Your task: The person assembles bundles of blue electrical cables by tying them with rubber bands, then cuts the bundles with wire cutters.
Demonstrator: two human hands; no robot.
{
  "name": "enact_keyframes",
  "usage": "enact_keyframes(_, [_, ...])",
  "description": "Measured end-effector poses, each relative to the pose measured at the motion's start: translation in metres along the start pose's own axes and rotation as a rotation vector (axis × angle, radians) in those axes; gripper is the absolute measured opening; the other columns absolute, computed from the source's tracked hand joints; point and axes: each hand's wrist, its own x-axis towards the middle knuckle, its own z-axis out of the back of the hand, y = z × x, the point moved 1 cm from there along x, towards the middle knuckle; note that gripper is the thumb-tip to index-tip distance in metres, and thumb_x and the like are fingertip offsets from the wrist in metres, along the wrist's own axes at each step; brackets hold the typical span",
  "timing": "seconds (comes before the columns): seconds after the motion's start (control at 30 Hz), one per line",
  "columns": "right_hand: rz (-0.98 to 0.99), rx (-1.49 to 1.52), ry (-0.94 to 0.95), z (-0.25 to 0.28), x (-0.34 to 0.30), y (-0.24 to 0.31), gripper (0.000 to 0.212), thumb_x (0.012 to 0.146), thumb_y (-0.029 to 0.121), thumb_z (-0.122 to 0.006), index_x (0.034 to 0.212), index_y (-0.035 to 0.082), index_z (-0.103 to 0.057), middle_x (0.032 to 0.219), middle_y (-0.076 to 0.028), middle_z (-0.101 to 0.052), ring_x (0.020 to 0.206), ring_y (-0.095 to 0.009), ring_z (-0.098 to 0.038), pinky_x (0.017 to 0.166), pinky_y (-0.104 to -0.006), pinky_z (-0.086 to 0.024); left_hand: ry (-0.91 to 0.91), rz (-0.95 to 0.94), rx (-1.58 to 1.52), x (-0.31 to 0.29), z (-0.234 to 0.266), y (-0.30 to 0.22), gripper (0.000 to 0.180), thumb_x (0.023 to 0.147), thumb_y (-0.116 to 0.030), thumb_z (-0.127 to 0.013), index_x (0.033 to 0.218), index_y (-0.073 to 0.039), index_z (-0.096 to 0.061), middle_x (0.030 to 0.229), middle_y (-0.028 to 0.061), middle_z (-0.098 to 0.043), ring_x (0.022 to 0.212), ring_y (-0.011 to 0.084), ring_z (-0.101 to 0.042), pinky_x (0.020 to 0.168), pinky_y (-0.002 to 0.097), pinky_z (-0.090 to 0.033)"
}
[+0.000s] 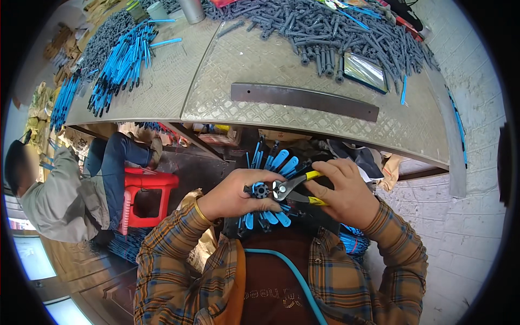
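Above my lap, my left hand (230, 195) grips a small round black part (261, 190) with a ring of notches at its end, pinched between thumb and fingers. In my right hand (346, 192) is a pair of pliers (295, 187) with yellow handles, the handles spread apart. The metal jaws point left and sit right beside the black part; whether they bite on it I cannot tell. Blue flat-ended sticks (280, 159) with black parts fan out beyond my hands, and more blue ends (269, 218) show below them.
Across the table (216, 103) lie a heap of grey plastic pieces (325, 27), a pile of blue sticks (124, 62), a metal strip (303, 102) and a dark-framed tablet-like object (365, 71). To the left, another person (70, 189) sits near a red stool (149, 195). A white wall (479, 81) rises at right.
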Motion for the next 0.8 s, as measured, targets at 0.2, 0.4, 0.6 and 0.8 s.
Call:
enact_keyframes(0.2, [0.029,0.019,0.031,-0.001,0.003,-0.004,0.053,0.056,0.01,-0.072,0.106,0.013,-0.055,0.115,-0.011,-0.048,0.101,-0.03,-0.046,0.083,-0.0419,-0.038,0.027,-0.019,0.035,0.0,0.003,0.002,0.046,0.065,-0.026,-0.077,0.101,-0.004,-0.059,0.089,0.0105,-0.064,0.081,0.0235,-0.062,0.071,0.0312,-0.047])
enact_keyframes(0.4, [0.025,0.051,0.105,-0.009,-0.004,-0.008,0.046,0.059,0.01,-0.072,0.102,0.011,-0.056,0.111,-0.01,-0.051,0.097,-0.029,-0.05,0.079,-0.0416,-0.04,0.019,-0.043,0.028,-0.003,0.002,0.004,0.046,0.065,-0.029,-0.076,0.1,-0.005,-0.06,0.087,0.0099,-0.063,0.079,0.0235,-0.062,0.07,0.0314,-0.047])
enact_keyframes(0.6, [-0.199,0.826,0.433,-0.024,-0.018,-0.012,0.041,0.072,0.013,-0.064,0.109,0.007,-0.049,0.1,-0.01,-0.054,0.087,-0.025,-0.053,0.072,-0.0376,-0.043,0.071,-0.069,0.061,-0.001,0.0,0.001,0.047,0.064,-0.031,-0.076,0.1,-0.005,-0.06,0.083,0.0087,-0.063,0.076,0.023,-0.062,0.068,0.0316,-0.047])
enact_keyframes(0.8, [-0.581,1.702,1.017,-0.024,-0.02,-0.016,0.049,0.077,0.012,-0.06,0.121,0.002,-0.039,0.086,-0.012,-0.06,0.065,-0.02,-0.059,0.058,-0.0309,-0.05,0.104,-0.123,0.033,0.005,0.003,0.006,0.049,0.063,-0.032,-0.076,0.1,-0.005,-0.061,0.082,0.0085,-0.062,0.075,0.0239,-0.061,0.067,0.0317,-0.047])
